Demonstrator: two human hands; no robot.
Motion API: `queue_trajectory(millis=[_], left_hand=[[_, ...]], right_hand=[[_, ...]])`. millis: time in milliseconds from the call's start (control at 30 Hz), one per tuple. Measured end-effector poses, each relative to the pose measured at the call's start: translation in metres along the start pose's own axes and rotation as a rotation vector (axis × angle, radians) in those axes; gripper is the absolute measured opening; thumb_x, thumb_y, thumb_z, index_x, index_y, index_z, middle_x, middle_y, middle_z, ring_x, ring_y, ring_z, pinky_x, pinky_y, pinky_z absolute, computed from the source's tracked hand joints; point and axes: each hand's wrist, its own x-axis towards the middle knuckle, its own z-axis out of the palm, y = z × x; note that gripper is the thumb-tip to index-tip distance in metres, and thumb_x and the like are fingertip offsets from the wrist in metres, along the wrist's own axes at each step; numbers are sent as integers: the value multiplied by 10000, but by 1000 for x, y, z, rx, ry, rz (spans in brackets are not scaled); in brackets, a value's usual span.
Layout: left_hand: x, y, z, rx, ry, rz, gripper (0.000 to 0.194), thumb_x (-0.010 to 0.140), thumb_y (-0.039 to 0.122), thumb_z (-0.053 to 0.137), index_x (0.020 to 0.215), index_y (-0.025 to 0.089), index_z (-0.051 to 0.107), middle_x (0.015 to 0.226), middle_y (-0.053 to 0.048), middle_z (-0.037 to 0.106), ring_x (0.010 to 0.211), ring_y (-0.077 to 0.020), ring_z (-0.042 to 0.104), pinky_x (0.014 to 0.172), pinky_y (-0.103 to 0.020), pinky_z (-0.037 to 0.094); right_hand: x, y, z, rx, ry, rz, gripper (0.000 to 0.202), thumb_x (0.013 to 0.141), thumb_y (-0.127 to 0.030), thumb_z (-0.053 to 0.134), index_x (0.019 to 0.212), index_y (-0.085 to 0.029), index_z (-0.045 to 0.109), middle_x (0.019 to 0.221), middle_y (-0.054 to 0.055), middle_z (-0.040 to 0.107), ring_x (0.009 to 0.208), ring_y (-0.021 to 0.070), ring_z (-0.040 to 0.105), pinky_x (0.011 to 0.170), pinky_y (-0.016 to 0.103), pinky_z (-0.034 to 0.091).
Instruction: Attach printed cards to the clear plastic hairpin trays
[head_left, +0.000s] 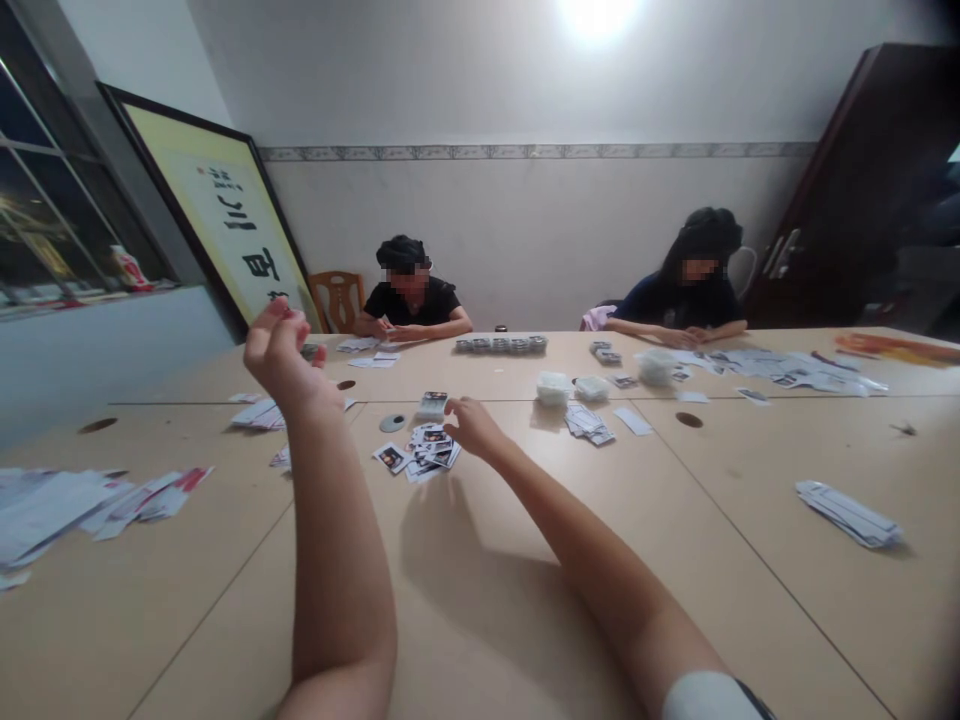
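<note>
My left hand point(287, 355) is raised above the table at the left, its fingers curled inward; whether anything lies between the fingertips is too small to tell. Low over the table, my right hand point(474, 428) reaches to a small stack of photo cards point(433, 404), its fingers bent at the stack's right edge. What those fingers hold, if anything, is hidden. Just in front lies a loose pile of photo cards point(433, 450), with one card point(391, 458) apart on its left. A round grey disc point(392, 423) sits left of the stack.
White paper slips point(589, 424) and clear packs point(553, 388) lie right of my hand. A row of small stacks point(501, 344) stands farther back. Papers point(52, 510) cover the left side. Two people point(412, 300) sit across the table. A slip bundle point(849, 513) lies right.
</note>
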Motion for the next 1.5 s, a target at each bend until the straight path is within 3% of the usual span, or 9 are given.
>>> queue_trajectory(millis=[133,400,833,1000,1133,1333,1500], left_hand=[[-8,17,-10,-130,16,-84,579,614,271,517,1176,228,647,1237,-37,645,1099,-191,620,745,-309,501],[-16,20,-5,-186,-24,-62,589,583,268,528,1143,210,702,1238,-44,659,1086,-194,605,766,-306,465],[-19,14,1,-192,-47,-22,403,680,199,579,1053,180,731,1107,-39,702,906,-140,626,696,-254,447],[-21,12,3,-145,-79,-2,399,695,211,578,1066,181,724,1145,-46,717,918,-133,642,659,-213,449],[-27,12,8,-130,-159,3,388,678,252,617,1039,165,729,1048,-53,717,845,-111,644,619,-181,425],[-38,5,22,-64,-416,-17,293,675,316,676,925,185,750,874,-38,731,728,-128,653,597,-207,434],[-52,-6,34,164,-752,60,373,757,417,642,1038,192,740,997,-61,755,864,-194,690,719,-285,509]], right_hand=[[1,16,35,-55,-20,-15,325,977,-342,634,1253,-172,626,1282,98,644,1111,237,657,941,459,568],[-6,33,60,-185,-9,42,375,967,-367,643,1287,-175,611,1356,111,605,1196,269,618,999,507,531],[3,39,65,-240,-126,36,349,975,-363,634,1264,-168,617,1268,98,646,1085,234,664,921,455,574],[0,35,64,-198,-74,94,334,975,-359,635,1252,-173,623,1247,93,654,1058,223,672,897,432,583],[1,32,43,-140,140,189,302,981,-363,625,1215,-173,639,1219,88,667,1043,216,672,903,433,577],[9,40,-40,18,515,128,294,1025,-257,443,1120,-138,695,1216,110,657,917,149,663,861,301,524],[2,50,-100,149,572,-19,219,910,-306,600,956,-179,773,851,37,727,726,150,632,750,272,498]])
